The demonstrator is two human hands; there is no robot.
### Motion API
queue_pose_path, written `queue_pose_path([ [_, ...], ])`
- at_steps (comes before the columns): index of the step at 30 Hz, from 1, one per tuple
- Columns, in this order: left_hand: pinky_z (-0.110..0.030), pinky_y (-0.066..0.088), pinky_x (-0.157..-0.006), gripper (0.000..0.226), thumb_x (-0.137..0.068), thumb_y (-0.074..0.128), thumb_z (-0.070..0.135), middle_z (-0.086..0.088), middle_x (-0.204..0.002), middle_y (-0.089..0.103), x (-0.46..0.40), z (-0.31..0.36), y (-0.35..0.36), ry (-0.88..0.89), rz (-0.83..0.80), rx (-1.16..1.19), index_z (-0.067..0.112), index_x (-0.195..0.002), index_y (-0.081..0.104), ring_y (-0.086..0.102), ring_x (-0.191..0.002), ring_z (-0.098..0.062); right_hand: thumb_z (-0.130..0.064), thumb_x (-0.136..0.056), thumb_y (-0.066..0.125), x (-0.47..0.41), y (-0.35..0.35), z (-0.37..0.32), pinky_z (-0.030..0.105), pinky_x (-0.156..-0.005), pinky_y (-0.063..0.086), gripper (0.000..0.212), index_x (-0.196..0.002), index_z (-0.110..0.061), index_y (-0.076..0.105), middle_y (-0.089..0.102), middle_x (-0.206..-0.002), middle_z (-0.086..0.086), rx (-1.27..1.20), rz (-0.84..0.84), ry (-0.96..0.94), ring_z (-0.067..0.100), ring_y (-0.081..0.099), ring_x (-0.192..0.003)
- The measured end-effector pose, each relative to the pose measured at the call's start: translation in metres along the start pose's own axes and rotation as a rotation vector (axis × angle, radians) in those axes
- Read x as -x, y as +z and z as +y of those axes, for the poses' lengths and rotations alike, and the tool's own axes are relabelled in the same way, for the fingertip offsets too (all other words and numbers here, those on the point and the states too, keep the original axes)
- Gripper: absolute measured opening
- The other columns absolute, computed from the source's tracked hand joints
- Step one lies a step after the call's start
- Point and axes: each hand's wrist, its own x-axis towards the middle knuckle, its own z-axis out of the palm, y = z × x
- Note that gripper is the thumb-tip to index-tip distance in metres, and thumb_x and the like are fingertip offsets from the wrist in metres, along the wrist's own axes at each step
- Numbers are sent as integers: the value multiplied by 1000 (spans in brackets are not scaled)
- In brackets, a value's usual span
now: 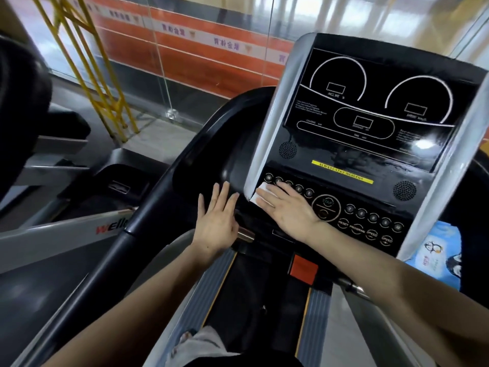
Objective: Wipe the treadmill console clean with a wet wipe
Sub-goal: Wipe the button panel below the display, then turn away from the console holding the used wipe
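The treadmill console (pixel 370 144) is a black glossy panel with silver side rails, dial markings above and rows of round buttons below. My right hand (pixel 288 207) lies flat on the left end of the button row, pressing a white wet wipe (pixel 260 192) against the panel. Only the wipe's upper left corner shows past my fingers. My left hand (pixel 217 221) hovers with fingers spread and nothing in it, just left of the console's lower left corner, over the black handlebar (pixel 169 181).
A blue pack of wipes (pixel 439 250) sits in the tray right of the console. An orange safety key tab (pixel 303 268) hangs below the console. The treadmill belt (pixel 254 300) runs underneath. Another machine (pixel 66 229) stands to the left, glass wall and yellow frame (pixel 87 62) behind.
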Motion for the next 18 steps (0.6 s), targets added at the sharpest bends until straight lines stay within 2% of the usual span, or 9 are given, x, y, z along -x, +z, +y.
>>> queue_pose_path([
  [2,-60,-2,-129,67,-100,47,22,-7,-176,1,2,0,1,-12,-18,-5,19,-163,26,-10,-162,-27,-16,-97,47,-2,3,-1,44,-116,42,40,-130,-14,69,64,-142,5,-28,83,-6,30,61,-128],
  [3,-60,-1,-129,67,-99,48,21,-7,-176,2,3,1,1,-18,-17,-7,19,-163,26,-10,-162,-27,-14,-96,47,-2,3,-2,42,-110,45,36,-123,-14,71,66,-136,5,-24,112,-6,29,64,-120],
  [6,-61,1,-129,67,-97,49,19,-4,-176,6,6,1,-1,-31,-8,-3,18,-161,29,-7,-162,-27,-10,-91,56,4,3,-5,40,-100,45,27,-114,-13,69,65,-130,6,-35,124,6,27,63,-109],
  [8,-61,1,-129,66,-97,48,19,-4,-176,7,11,0,-3,-39,-6,-1,18,-161,30,-7,-162,-28,-12,-86,57,10,5,-4,40,-102,43,29,-110,-17,72,65,-131,2,-67,104,25,25,63,-112],
  [10,-60,0,-129,65,-99,47,21,-4,-176,6,16,0,-8,-63,-14,10,19,-162,30,-8,-162,-27,-13,-82,71,10,4,-4,40,-103,37,25,-104,-22,76,68,-123,-3,-137,129,92,23,64,-111],
  [12,-60,0,-129,64,-101,42,27,-2,-176,3,23,1,-16,-103,-18,-11,20,-163,28,-10,-161,-26,-16,-78,84,4,0,-11,40,-98,38,28,-103,-27,78,71,-110,-8,-270,205,203,21,65,-103],
  [15,-59,3,-129,81,-91,15,53,-3,-176,2,41,2,-38,-152,-13,-26,22,-164,25,-8,-161,-28,-18,-91,77,-9,-17,-34,39,-86,46,23,-111,-29,77,71,-102,-11,-506,378,357,20,65,-93],
  [16,-59,2,-130,84,-89,13,57,-3,-175,0,50,-2,-45,-176,-19,-21,23,-165,20,-8,-161,-28,-19,-95,73,-14,-25,-43,39,-84,48,22,-114,-29,77,72,-102,-11,-582,413,389,20,66,-93],
  [18,-60,6,-130,72,-100,31,47,-3,-174,-5,68,-13,-54,-231,6,-59,24,-166,15,-9,-161,-28,-24,-101,64,-23,-44,-63,40,-81,50,23,-120,-30,76,72,-101,-10,-692,437,416,19,67,-91],
])
